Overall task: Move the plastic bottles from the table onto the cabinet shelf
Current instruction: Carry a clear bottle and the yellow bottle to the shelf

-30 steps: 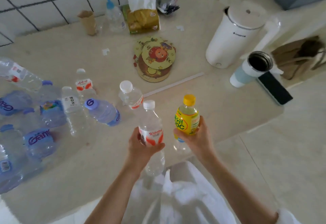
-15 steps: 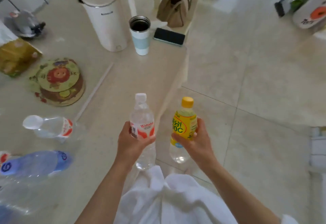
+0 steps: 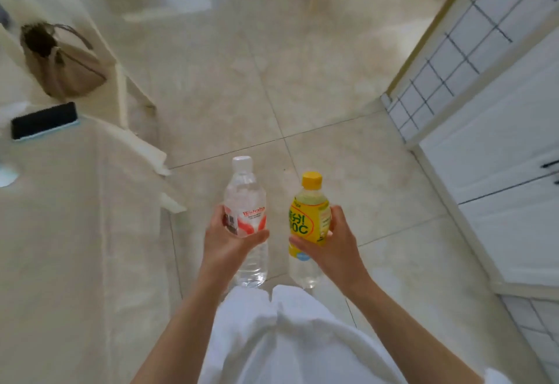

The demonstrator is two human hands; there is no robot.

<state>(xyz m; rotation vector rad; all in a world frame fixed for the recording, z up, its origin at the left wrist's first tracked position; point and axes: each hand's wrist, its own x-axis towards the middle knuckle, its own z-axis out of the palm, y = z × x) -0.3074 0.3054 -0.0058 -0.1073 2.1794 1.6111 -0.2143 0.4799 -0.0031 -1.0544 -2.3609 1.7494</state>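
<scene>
The left hand wraps around the middle of a clear water bottle with a white cap and red-and-white label, upright over the tiled floor. The right hand clasps a yellow-labelled drink bottle with a yellow cap, just beside the first. The table lies to the left, a black phone at its far corner. White cabinet doors stand on the right.

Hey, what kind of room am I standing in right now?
Probably a home kitchen or dining area: glossy tiled floor, a cloth-covered table with a phone on it, and white cabinet doors beside a tiled wall.
</scene>
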